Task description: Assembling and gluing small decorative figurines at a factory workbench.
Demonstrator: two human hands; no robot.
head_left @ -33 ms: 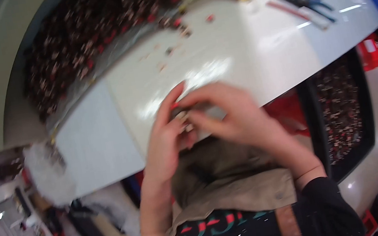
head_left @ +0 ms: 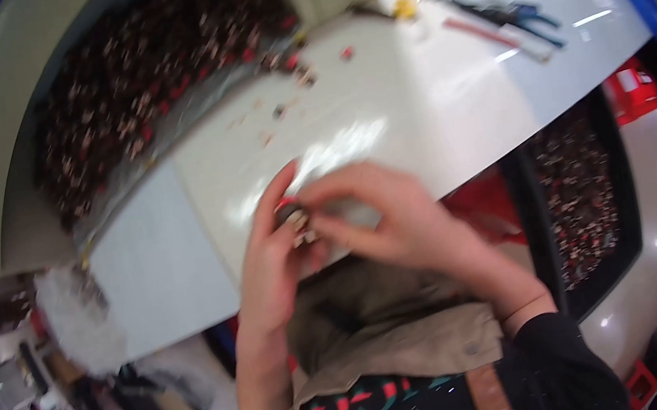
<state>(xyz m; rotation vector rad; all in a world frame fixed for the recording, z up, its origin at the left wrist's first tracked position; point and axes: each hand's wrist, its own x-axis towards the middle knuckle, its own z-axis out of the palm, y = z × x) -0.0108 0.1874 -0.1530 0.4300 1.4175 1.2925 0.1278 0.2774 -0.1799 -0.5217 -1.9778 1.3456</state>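
Note:
My left hand [head_left: 268, 258] is closed around a small figure-like piece [head_left: 294, 218] with dark brown, beige and red parts. Its thumb and fingers hold the piece over the near edge of the white worktable [head_left: 395, 111]. My right hand [head_left: 390, 208] comes in from the right with thumb and forefinger bent together at the piece's side. Blur and the fingers hide whether it pinches some part of it. On the table beyond lie loose pieces of the same colours [head_left: 301, 77] and a few beige scraps [head_left: 266, 139].
A large heap of similar dark, beige and red pieces [head_left: 158, 68] fills a pale-walled bin at the far left. Pliers-like tools with blue handles [head_left: 528, 19] lie at the far right. Below the table's right edge stands a black tray [head_left: 533, 205] of small pieces.
The whole view has shifted slightly, the table and tools moving left. More of the piece's dark rounded part shows between my fingers. Both hands keep nearly the same pose.

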